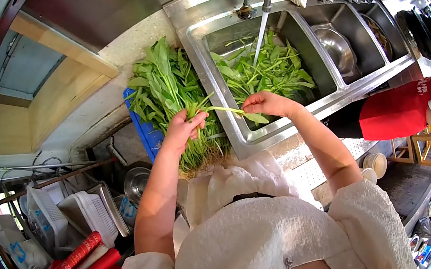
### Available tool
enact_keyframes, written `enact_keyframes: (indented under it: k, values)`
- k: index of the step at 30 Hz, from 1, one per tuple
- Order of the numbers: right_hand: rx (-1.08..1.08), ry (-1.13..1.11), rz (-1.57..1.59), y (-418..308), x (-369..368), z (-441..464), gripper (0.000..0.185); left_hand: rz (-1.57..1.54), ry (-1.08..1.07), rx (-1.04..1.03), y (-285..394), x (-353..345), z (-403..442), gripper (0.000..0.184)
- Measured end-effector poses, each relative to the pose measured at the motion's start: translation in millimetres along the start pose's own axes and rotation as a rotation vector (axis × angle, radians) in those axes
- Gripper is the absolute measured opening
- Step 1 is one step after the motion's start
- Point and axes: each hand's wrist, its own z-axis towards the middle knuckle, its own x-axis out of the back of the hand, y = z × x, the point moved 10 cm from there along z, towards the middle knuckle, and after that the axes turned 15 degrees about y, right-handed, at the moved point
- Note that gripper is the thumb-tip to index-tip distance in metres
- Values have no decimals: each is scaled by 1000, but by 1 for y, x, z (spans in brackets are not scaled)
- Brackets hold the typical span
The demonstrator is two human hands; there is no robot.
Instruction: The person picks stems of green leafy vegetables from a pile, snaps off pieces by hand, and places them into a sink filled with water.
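Crosswise, a green stalk (228, 109) spans the sink's (206, 79) left rim, its long axis running hand to hand, neither hand nearer. Left of the sink, over the leafy bunch (166, 83), the left hand (186, 127) has a narrow grip on it; over the sink's near edge, the right hand (269, 104) pinches its leafy end.

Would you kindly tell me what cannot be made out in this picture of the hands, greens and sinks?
All in the head view:
Most of the leftmost basin's floor: hidden by leafy greens.
Bottom of the blue container: covered by piled greens.
Palm of the left hand holding the stem: behind the fingers.
Contents of the rightmost basin: too small, partly behind its wall.
Lettering on the red cloth: too small.
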Motion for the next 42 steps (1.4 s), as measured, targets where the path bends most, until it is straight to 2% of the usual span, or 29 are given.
enact_keyframes:
  k: [2, 3, 4, 6, 8, 9, 10, 12, 14, 15, 16, 18, 19, 21, 22, 23, 24, 25, 26, 28, 29, 30, 31, 32, 34, 37, 38, 40, 42]
  values:
    - [-22, 224, -75, 7, 26, 6, 18, 200, -23, 18, -6, 3, 0, 19]
    - [-28, 333, 29, 12, 37, 10, 18, 201, -20, 18, -7, 2, 1, 19]
    - [-27, 330, 29, 22, 43, 19, 18, 278, -38, 33, -13, -2, 1, 20]
    - [-96, 622, -83, 38, 83, 25, 19, 354, -52, 50, -23, -7, 3, 20]
    - [95, 965, -950, 2, 111, 9, 20, 273, 1, 78, -27, -8, 11, 17]
    - [284, 1005, -1061, -25, 98, 0, 19, 266, -35, 110, -23, -15, 8, 18]
    - [289, 1001, -1061, -32, 87, -2, 19, 263, -30, 109, -19, -17, 9, 18]
    - [680, 573, -692, -57, 21, -3, 17, 248, -49, 172, -23, -26, 10, 20]
    - [789, 421, -672, -77, -14, -12, 15, 220, -40, 176, -26, -28, 18, 18]
    - [454, 339, -382, -49, -26, -1, 17, 160, -34, 175, -26, -32, 21, 18]
    - [448, 336, -367, -49, -28, -2, 20, 102, -33, 172, -26, -37, 23, 18]
    - [281, 367, 21, -26, -17, 9, 21, 100, -39, 135, -24, -41, 20, 19]
    - [289, 391, 35, -26, -11, 14, 21, 81, -44, 106, -26, -41, 18, 17]
    - [215, 533, -90, 5, 30, 30, 20, 0, -78, 55, -29, -37, 10, 16]
    - [95, 593, -87, 17, 50, 35, 17, -7, -69, 56, -34, -28, 5, 16]
    - [289, 715, -569, 23, 76, 42, 15, -122, 1, 106, -42, -11, 2, 16]
    - [20, 706, -1019, 42, 97, 50, 19, -239, 73, 158, -54, 9, -3, 16]
    - [78, 852, -1370, 25, 103, 41, 27, -341, 82, 137, -61, 28, -7, 16]
    - [198, 957, -1391, 10, 98, 39, 29, -347, 93, 137, -74, 46, -12, 16]
    - [438, 867, -1340, -25, 46, 50, 29, -485, 316, 67, -89, 95, -26, 15]
    - [520, 747, -1189, -21, 13, 66, 24, -491, 328, 73, -98, 107, -36, 15]
    - [507, 586, -1215, 0, -30, 85, 19, -577, 361, 96, -104, 120, -47, 13]
    - [321, 427, -1011, -12, -69, 84, 18, -665, 393, 116, -108, 130, -56, 12]
    - [248, 290, -827, 3, -102, 95, 18, -672, 403, 117, -112, 137, -64, 12]
    - [130, 318, -920, 27, -138, 109, 19, -721, 417, 141, -119, 150, -79, 14]
    - [62, 621, -1072, 52, -136, 128, 23, -704, 472, 156, -128, 166, -95, 18]
    - [-22, 635, -958, 66, -131, 129, 29, -689, 498, 159, -131, 172, -99, 19]
    - [-140, 502, -826, 85, -133, 129, 38, -702, 486, 166, -140, 177, -104, 19]
    - [-151, 472, -697, 104, -130, 135, 45, -710, 470, 177, -147, 177, -108, 20]
